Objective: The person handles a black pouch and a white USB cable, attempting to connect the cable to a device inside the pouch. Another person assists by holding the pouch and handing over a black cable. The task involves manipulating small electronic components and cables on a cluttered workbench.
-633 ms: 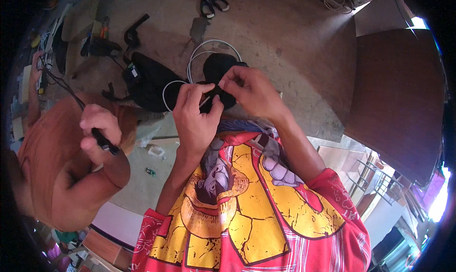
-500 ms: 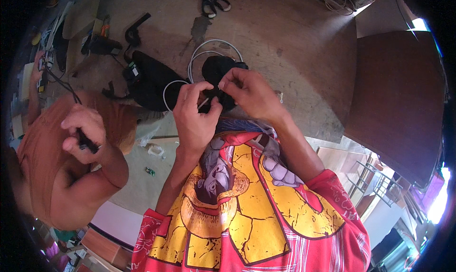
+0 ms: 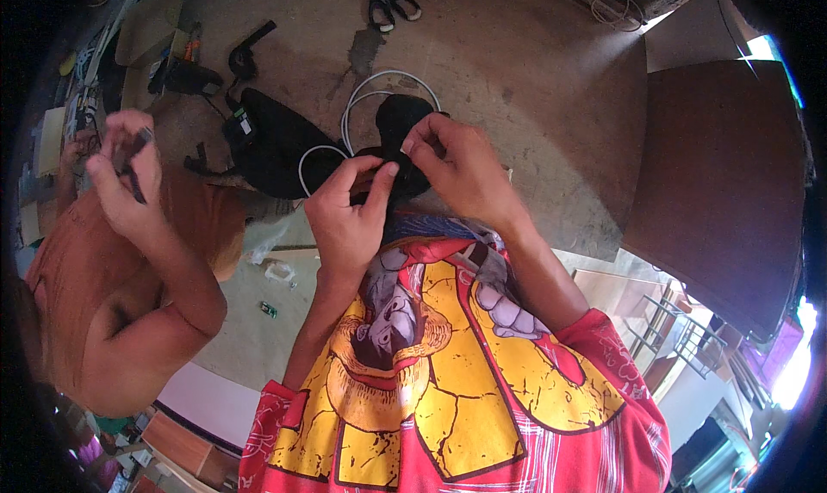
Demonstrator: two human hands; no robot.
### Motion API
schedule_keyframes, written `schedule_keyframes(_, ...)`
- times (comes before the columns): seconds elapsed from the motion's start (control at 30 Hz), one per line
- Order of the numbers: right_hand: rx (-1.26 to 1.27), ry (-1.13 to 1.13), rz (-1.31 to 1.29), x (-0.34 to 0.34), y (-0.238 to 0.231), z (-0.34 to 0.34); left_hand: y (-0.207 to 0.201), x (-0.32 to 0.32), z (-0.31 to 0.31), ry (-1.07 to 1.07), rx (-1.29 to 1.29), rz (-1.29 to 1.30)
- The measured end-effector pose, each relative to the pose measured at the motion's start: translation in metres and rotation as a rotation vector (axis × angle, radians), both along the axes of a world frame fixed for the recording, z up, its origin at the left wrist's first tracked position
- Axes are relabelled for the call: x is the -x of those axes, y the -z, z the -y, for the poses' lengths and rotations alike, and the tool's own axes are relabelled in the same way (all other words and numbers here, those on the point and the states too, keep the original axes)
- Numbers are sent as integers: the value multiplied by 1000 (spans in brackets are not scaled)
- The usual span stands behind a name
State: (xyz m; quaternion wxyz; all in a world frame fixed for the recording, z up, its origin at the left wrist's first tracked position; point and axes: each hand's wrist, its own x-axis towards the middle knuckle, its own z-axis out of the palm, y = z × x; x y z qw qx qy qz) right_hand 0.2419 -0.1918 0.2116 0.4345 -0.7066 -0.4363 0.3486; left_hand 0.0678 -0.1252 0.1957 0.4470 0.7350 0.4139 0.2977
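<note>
A soft black piece (image 3: 403, 114), its kind unclear, lies in front of me at the middle of the brown wooden surface. My left hand (image 3: 351, 213) is closed, thumb and forefinger pinched at its near left edge. Across from it my right hand (image 3: 461, 161) pinches the same piece with thumb and bent fingers. What lies between the fingertips is mostly hidden. A white cable (image 3: 392, 73) loops behind the black piece and down past my left hand. Just left lies a larger black fabric item (image 3: 280, 144) with a small green-and-white labelled part.
At my left a co-worker's hand (image 3: 129, 174) holds a small dark object. Scissors (image 3: 392, 11) lie at the far side, and a curved black part (image 3: 245, 54) at the far left. A dark brown panel (image 3: 715, 192) stands right. A small green circuit board (image 3: 269, 309) lies lower left.
My left fingertips have drawn together, and a pale cable end seen between them is now hidden. My right hand has barely moved. The co-worker's hand has risen and shifted left.
</note>
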Motion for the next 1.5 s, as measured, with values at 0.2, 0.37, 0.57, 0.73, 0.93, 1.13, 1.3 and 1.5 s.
schedule_keyframes(0.2, -25, -57, 60, 5, 1, 3, -10, -3, -4, 190, -245, -225)
schedule_keyframes(0.37, -58, 36, 103, 6, 11, 7, 11, 8, 0, 166, 22, -69)
schedule_keyframes(0.57, -237, 8, -285, 3, 20, 8, 17, 17, 2, 134, 233, 136)
schedule_keyframes(0.73, -210, -28, -376, 1, 25, 6, 16, 16, 1, 138, 83, 99)
schedule_keyframes(0.93, -88, -56, -610, 1, 23, 9, 9, 14, -1, 142, -6, 40)
schedule_keyframes(1.13, -26, -39, -588, 1, 20, 10, 21, 19, 5, 92, 53, 102)
schedule_keyframes(1.3, 43, -1, -517, 1, 18, 14, 7, 15, 7, 96, -65, 43)
schedule_keyframes(1.5, -180, 67, -313, 3, 19, 13, 6, 14, 1, 157, -235, -32)
